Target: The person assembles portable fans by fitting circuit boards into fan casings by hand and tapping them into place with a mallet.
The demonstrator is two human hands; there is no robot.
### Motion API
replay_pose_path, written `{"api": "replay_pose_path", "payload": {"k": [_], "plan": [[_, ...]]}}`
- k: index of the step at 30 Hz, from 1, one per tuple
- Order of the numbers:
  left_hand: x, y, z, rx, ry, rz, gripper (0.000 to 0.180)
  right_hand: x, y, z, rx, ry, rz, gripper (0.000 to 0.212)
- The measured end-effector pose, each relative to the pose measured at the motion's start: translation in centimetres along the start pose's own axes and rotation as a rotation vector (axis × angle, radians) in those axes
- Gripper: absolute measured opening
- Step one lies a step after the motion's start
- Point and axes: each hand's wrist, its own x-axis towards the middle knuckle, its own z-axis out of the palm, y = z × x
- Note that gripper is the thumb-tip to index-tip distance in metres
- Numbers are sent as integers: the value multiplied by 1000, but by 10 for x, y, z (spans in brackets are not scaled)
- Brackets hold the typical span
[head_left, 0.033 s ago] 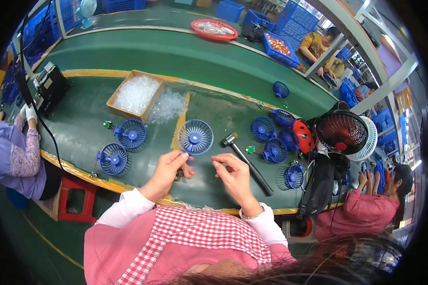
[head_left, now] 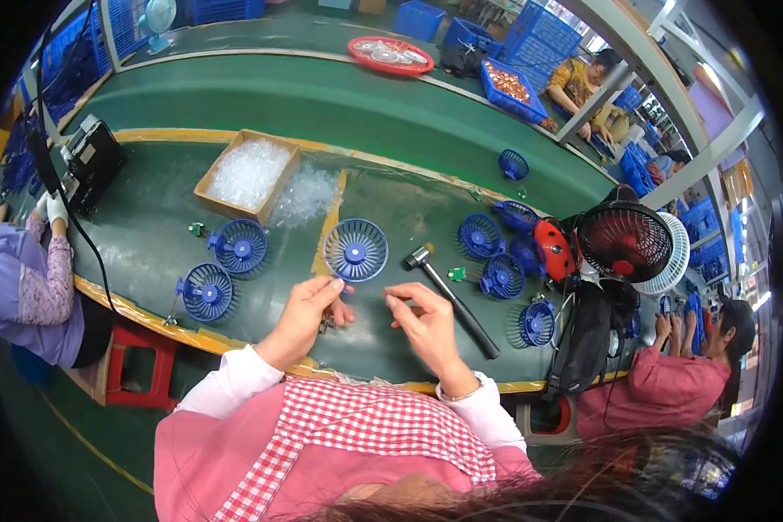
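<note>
A round blue fan housing with radial slats is held up in front of me over the green bench. My left hand pinches it at the lower edge, its fingers partly hidden. My right hand is apart from the housing, to its right, with thumb and fingertips brought together; whatever they hold, if anything, is too small to make out. A hammer with a black handle lies beyond that hand, beside a small green circuit board.
Two more blue housings lie left, and several others lie right. A cardboard box of clear plastic pieces stands at the back. A red helmet-like object, a black fan and a black bag crowd the right. Co-workers sit around.
Both hands and the held housing have shifted very slightly to the left. Nothing else visibly differs.
</note>
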Motion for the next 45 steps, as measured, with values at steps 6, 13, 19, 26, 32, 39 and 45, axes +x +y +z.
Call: {"api": "replay_pose_path", "payload": {"k": [6,13,19,26,32,39,45], "plan": [[3,-7,14,-159,51,0,27,-1,1,18,160,-122,165,39],[2,-6,13,-302,32,-88,28,-1,-1,22,370,-155,284,35],[0,-6,13,-143,-135,-111,26,-4,9,21,326,-172,354,17],[-4,8,9,570,-56,102,35,-8,6,6,-9,-238,196,7],[-13,45,9,621,-288,-128,40,-11,-23,4,-624,-231,-517,15],[-6,84,-1,795,-153,226,36,-6,-26,-6,23,-168,90,17],[5,12,6,1140,-174,386,53,13,28,-3,-313,-29,-42,13]]}}
